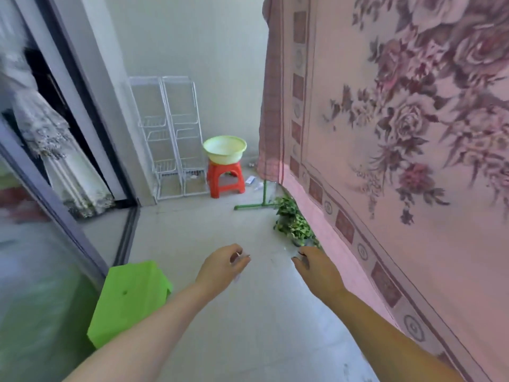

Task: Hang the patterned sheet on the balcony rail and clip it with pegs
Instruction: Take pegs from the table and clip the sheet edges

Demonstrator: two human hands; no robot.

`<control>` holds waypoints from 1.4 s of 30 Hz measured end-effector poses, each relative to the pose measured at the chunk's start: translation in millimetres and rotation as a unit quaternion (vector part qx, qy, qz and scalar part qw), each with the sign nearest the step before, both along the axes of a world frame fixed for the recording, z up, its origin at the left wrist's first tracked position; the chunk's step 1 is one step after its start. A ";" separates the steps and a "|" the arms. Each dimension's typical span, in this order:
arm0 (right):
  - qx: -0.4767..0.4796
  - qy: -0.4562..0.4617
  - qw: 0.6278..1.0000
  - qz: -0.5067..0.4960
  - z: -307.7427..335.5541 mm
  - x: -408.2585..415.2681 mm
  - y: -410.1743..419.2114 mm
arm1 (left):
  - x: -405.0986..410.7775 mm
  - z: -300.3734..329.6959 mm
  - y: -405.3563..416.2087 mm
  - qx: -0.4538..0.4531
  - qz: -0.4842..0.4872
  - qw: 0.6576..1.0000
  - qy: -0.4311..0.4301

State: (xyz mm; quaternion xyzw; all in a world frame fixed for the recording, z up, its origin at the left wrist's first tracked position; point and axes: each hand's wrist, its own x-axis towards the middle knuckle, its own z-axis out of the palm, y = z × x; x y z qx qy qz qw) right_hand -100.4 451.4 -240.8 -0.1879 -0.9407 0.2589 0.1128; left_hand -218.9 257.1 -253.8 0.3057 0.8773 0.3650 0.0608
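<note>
Reaching forward over the floor, your left hand (223, 267) pinches something small and pale I cannot identify, your right hand (316, 267) hangs loosely curled and empty, and the patterned sheet (399, 161) hangs draped at your right.

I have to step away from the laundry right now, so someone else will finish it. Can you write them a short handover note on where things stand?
Left hand: fingers curled, seems to pinch something small and pale; too blurred to name.
Right hand: loosely curled, holds nothing, close beside the sheet's lower edge.
Patterned sheet: already hanging down the right side; its top and the rail are out of view.
Pegs: none clearly visible.
Done: sheet hung.
Left: check the top edge and clip pegs.
</note>
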 end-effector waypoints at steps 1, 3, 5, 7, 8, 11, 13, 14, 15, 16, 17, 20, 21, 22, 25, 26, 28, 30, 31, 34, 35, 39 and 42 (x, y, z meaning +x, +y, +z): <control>-0.001 0.000 1.000 0.011 2.5 -23.8 8.1 | -17.9 0.2 3.5 0.003 0.014 1.000 -0.004; -0.006 -0.002 0.999 0.032 6.2 -68.3 19.5 | -53.0 -1.8 8.0 0.011 0.039 0.999 -0.013; -0.011 -0.008 0.999 0.048 5.5 -114.2 26.1 | -88.7 -6.1 10.0 0.015 0.061 0.998 -0.019; -0.014 -0.008 0.998 0.066 2.9 -163.7 29.7 | -130.5 -8.8 12.0 0.025 0.080 0.996 -0.028; -0.013 -0.009 0.997 0.076 1.2 -189.0 31.4 | -153.7 -9.7 13.3 0.032 0.088 0.995 -0.036; -0.030 -0.004 0.996 0.087 -2.8 -264.8 35.6 | -226.3 -8.1 17.2 0.034 0.095 0.994 -0.035; -0.058 -0.002 0.995 0.077 -1.6 -312.2 37.9 | -275.2 -2.4 17.9 0.031 0.089 0.995 -0.024; -0.070 0.001 0.995 0.073 0.5 -335.0 39.4 | -299.9 2.5 18.9 0.028 0.084 0.996 -0.021; -0.078 0.008 0.994 0.072 4.1 -357.4 42.1 | -324.8 9.1 21.1 0.020 0.080 0.996 -0.018; -0.081 0.016 0.994 0.072 9.2 -378.6 45.6 | -350.3 14.3 24.4 0.014 0.079 0.997 -0.015; -0.077 0.023 0.994 0.072 13.5 -399.5 50.6 | -374.5 18.8 29.0 0.013 0.079 0.997 -0.013; -0.068 0.030 0.996 0.052 20.3 -456.2 72.0 | -435.8 26.2 52.8 0.009 0.064 0.998 -0.012; -0.068 0.033 0.996 0.046 21.4 -474.2 80.0 | -453.1 26.4 64.0 0.008 0.056 0.998 -0.014; -0.070 0.034 0.996 0.041 22.6 -492.6 88.5 | -470.0 27.5 75.9 0.010 0.049 0.999 -0.018; -0.062 0.039 0.997 0.031 21.6 -551.1 119.2 | -525.9 28.9 114.2 0.022 0.031 0.999 -0.024; -0.058 0.042 0.997 0.031 20.8 -570.3 130.6 | -545.0 28.0 127.1 0.028 0.025 0.999 -0.024; -0.053 0.044 0.997 0.032 20.7 -609.7 155.7 | -584.2 26.3 151.6 0.044 0.022 0.998 -0.027; -0.041 0.046 0.997 0.037 25.3 -648.9 178.7 | -622.1 27.5 173.2 0.059 0.028 0.997 -0.033; -0.044 0.049 0.997 0.039 29.3 -669.4 189.3 | -640.8 30.6 183.7 0.063 0.031 0.997 -0.028; -0.067 0.070 0.994 0.044 41.3 -728.6 215.3 | -694.9 41.7 211.8 0.070 0.042 0.997 -0.012; -0.070 0.079 0.993 0.048 44.2 -747.0 222.5 | -712.0 44.7 221.2 0.070 0.045 0.996 -0.008; -0.079 0.106 0.989 0.060 53.2 -816.2 246.5 | -779.7 58.5 261.2 0.091 0.037 0.995 -0.018; -0.082 0.134 0.987 0.042 57.8 -868.3 267.2 | -835.8 67.4 294.8 0.124 0.009 0.992 -0.032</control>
